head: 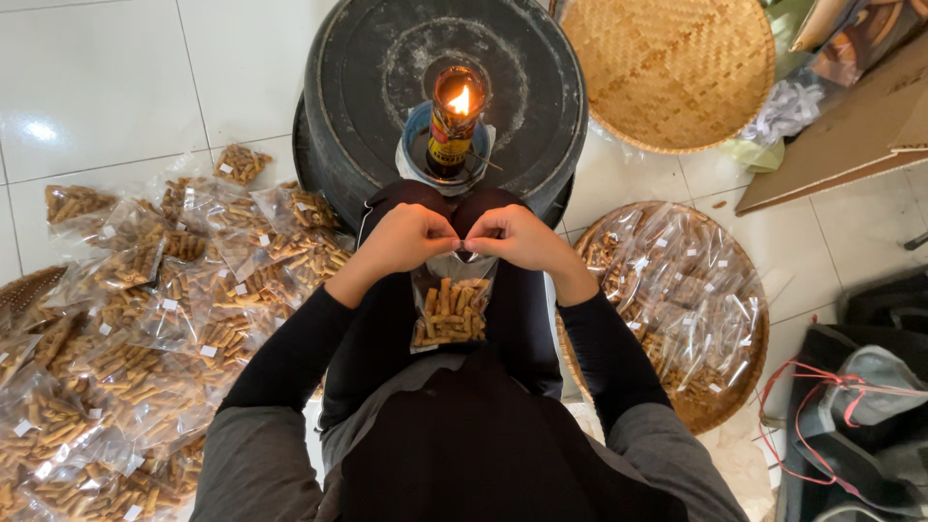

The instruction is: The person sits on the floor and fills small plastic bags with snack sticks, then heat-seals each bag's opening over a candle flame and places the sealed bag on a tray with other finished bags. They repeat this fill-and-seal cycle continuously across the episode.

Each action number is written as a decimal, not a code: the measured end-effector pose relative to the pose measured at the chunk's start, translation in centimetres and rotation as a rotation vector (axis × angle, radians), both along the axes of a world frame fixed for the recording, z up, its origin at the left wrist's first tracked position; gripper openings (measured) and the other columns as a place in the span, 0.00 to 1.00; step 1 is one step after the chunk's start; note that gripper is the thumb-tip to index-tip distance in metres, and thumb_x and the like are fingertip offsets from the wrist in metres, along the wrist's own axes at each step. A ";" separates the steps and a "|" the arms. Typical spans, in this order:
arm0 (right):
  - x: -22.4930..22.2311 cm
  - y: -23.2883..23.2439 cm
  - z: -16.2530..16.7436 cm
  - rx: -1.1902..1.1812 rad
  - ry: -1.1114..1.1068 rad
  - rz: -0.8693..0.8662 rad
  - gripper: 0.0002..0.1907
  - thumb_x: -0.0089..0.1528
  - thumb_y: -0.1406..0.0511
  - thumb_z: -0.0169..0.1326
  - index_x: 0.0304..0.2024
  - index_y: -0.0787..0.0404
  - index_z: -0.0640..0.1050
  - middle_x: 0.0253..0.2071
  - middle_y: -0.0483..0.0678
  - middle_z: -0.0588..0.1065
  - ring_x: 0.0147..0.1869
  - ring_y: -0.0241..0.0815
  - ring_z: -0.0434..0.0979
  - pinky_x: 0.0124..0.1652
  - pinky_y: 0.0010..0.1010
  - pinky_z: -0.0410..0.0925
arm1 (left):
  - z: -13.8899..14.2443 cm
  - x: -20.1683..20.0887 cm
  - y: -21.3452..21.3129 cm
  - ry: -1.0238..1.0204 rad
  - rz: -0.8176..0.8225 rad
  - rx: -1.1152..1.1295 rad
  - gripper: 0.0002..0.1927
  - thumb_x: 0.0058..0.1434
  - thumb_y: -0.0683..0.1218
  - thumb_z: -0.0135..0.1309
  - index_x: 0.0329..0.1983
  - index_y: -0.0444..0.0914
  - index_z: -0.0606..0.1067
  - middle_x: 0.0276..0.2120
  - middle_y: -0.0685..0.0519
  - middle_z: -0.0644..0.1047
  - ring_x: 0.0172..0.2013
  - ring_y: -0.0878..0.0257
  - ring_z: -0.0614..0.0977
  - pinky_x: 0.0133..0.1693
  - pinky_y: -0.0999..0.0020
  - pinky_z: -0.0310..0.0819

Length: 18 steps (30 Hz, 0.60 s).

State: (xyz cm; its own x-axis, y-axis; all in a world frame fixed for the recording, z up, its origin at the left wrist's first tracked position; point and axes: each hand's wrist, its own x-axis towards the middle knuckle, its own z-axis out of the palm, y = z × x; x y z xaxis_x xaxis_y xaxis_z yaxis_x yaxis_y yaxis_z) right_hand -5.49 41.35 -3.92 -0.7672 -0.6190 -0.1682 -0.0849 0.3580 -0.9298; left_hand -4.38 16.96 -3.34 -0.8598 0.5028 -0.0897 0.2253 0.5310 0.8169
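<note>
Both sets of fingers are curled tight and pressed together, pinching the top edge of a small clear bag (450, 307) of stick-shaped snacks. Fingers of the left hand (406, 238) grip the left end of the bag's mouth, and those of the right hand (522, 236) grip the right end; the two sets of fingertips nearly meet in the middle, knuckles facing up. Nothing is spread open; each hand is closed into a loose fist on the plastic.

Below the fingers the bag hangs down between the person's knees, filled with tan snack sticks. Just beyond the fingertips stands a bottle lamp (452, 124) with a small flame burning at its top, set in a shallow blue dish (414, 155) on an upturned black tub (358, 87). The flame is near the fingers but apart from them.

Out to the left of the left fingers, a pile of filled bags (145, 329) covers the white tiled floor. To the right of the right fingers sits a round woven tray (749, 382) holding more bags of the same kind. Farther beyond the right fingers, another woven tray (667, 68) lies by a piece of cardboard (851, 135).
</note>
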 end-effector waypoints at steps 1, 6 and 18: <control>0.1 -0.1 -0.1 -0.017 -0.015 -0.009 0.07 0.62 0.66 0.62 0.38 0.64 0.83 0.32 0.43 0.81 0.36 0.29 0.77 0.36 0.23 0.70 | 0.1 0.0 0.0 -0.004 0.003 0.003 0.09 0.56 0.51 0.62 0.34 0.42 0.85 0.24 0.52 0.83 0.25 0.60 0.85 0.31 0.66 0.76; 0.5 -0.5 -0.7 -0.034 -0.034 -0.068 0.07 0.62 0.66 0.63 0.37 0.65 0.83 0.31 0.42 0.79 0.35 0.29 0.75 0.36 0.23 0.69 | 0.3 -0.1 0.0 0.019 0.003 -0.031 0.09 0.56 0.52 0.63 0.34 0.43 0.85 0.24 0.52 0.82 0.25 0.59 0.84 0.31 0.66 0.76; 1.6 -0.5 -0.3 -0.061 0.041 -0.135 0.04 0.61 0.68 0.63 0.34 0.64 0.84 0.31 0.41 0.75 0.32 0.30 0.71 0.32 0.24 0.64 | 1.2 0.7 -1.7 -0.046 0.052 -0.007 0.11 0.56 0.53 0.62 0.34 0.43 0.85 0.24 0.53 0.83 0.25 0.62 0.84 0.31 0.68 0.76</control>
State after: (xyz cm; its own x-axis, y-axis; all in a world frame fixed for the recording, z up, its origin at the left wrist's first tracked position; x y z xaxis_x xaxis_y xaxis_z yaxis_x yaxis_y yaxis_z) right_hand -3.90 40.84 -4.24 -0.8496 -0.5180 -0.0998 -0.0786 0.3115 -0.9470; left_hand -3.68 15.22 -2.09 -0.8795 0.4570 -0.1327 0.1600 0.5467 0.8219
